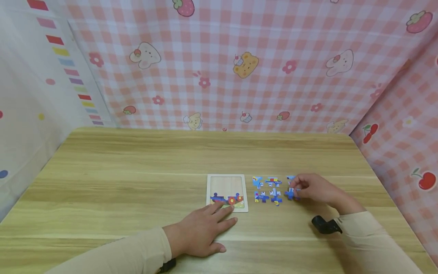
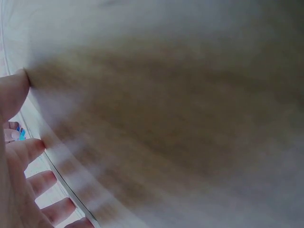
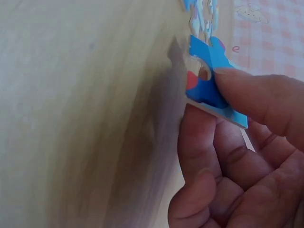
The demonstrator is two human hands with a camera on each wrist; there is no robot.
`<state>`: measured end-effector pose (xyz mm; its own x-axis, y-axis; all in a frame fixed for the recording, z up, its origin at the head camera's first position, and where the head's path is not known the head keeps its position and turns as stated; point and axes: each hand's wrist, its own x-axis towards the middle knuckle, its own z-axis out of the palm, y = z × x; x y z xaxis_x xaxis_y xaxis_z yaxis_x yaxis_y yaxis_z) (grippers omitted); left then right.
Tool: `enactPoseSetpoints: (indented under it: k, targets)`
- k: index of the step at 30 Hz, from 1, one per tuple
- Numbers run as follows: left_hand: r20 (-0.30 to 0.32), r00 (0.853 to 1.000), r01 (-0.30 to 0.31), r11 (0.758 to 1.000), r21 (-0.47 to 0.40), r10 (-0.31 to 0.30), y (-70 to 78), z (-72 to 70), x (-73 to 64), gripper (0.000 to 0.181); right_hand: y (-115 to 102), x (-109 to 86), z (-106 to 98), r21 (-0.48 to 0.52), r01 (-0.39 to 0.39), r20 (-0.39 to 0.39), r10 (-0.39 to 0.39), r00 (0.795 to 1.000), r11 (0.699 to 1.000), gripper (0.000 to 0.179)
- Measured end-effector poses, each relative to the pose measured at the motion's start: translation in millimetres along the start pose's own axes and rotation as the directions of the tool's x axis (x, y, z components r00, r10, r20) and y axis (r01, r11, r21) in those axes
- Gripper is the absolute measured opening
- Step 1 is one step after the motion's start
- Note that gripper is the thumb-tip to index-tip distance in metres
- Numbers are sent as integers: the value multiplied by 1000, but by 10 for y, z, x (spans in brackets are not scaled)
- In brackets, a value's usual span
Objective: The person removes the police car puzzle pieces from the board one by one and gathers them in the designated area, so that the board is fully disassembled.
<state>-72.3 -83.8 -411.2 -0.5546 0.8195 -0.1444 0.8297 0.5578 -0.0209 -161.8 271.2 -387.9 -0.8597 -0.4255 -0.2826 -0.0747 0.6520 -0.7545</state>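
Observation:
A wooden puzzle tray (image 1: 209,186) with a pale rim lies flat on the table, its lower part filled by joined puzzle pieces (image 1: 224,200) showing red, blue and green. Spread and fairly straight, the fingers of my left hand (image 1: 202,230) rest at the tray's lower edge. To the right of the tray, my right hand (image 1: 315,188) pinches a blue puzzle piece (image 3: 209,71) with a red spot between thumb and fingers. The right wrist view shows that piece tilted, above the wood. Several loose pieces (image 1: 272,181) lie in rows between tray and right hand; one (image 1: 291,177) is partly hidden by the fingers.
The wood-grain table (image 1: 137,167) reaches back to a pink checked curtain (image 1: 212,76). White cloth with coloured patches (image 1: 34,95) hangs on the left, and checked cloth (image 1: 407,152) on the right. A black strap-like object (image 1: 325,225) sits by the right wrist.

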Motion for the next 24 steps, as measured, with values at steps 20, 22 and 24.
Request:
enactPoseSetpoints:
  k: [20, 22, 24]
  targets:
    - [-4, 1000, -4, 1000, -12, 4, -1, -8, 0, 66, 114, -39, -36, -44, 31, 9, -30, 1000, 999, 15]
    - [-3, 1000, -4, 1000, -11, 4, -2, -8, 1, 66, 126, -34, -31, -58, 38, -3, -38, 999, 998, 16]
    - [0, 1000, -5, 1000, -10, 5, -3, -8, 2, 66, 140, -31, -28, -78, 43, -13, -44, 999, 996, 15]
